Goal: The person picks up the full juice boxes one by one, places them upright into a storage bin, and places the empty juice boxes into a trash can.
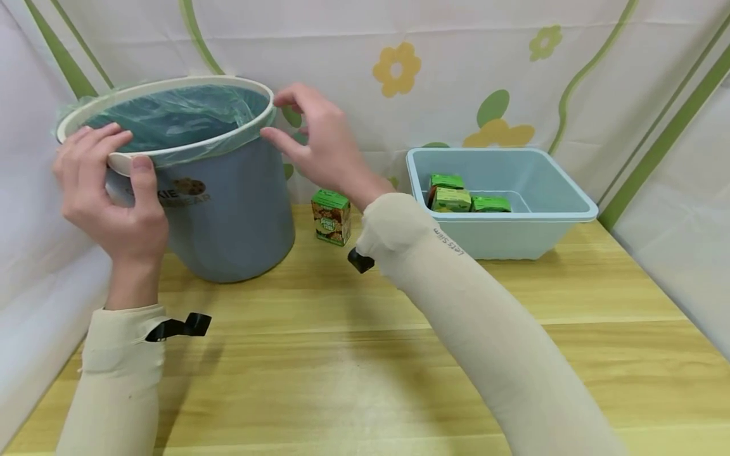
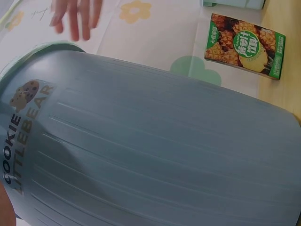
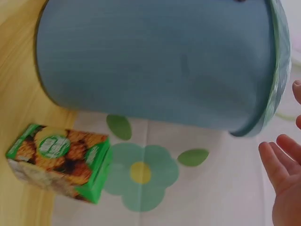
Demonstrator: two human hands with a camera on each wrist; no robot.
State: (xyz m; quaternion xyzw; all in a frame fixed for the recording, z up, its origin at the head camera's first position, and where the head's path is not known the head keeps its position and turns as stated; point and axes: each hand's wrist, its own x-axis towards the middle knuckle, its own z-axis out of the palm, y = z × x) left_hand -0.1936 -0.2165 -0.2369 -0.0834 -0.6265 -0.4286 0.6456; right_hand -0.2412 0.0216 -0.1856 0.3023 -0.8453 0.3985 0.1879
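Observation:
A blue-grey trash bin [image 1: 228, 209] stands upright at the left, a bear print on its side. Its white rim ring [image 1: 211, 147] holds a translucent green bin liner [image 1: 188, 111], folded out over the edge. My left hand [image 1: 111, 190] grips the near left of the rim, thumb outside and fingertips over the top. At the rim's right side, my right hand [image 1: 319, 130] has its thumb and fingers spread apart, holding nothing. In the right wrist view its fingers [image 3: 277, 160] are clear of the bin. What lies deep inside the liner is hidden.
A small pineapple juice box [image 1: 331, 217] stands on the wooden table [image 1: 342, 354], right of the bin. Farther right, a light blue plastic basket [image 1: 502, 234] contains several green boxes [image 1: 452, 199]. A white flowered curtain [image 1: 342, 38] hangs behind.

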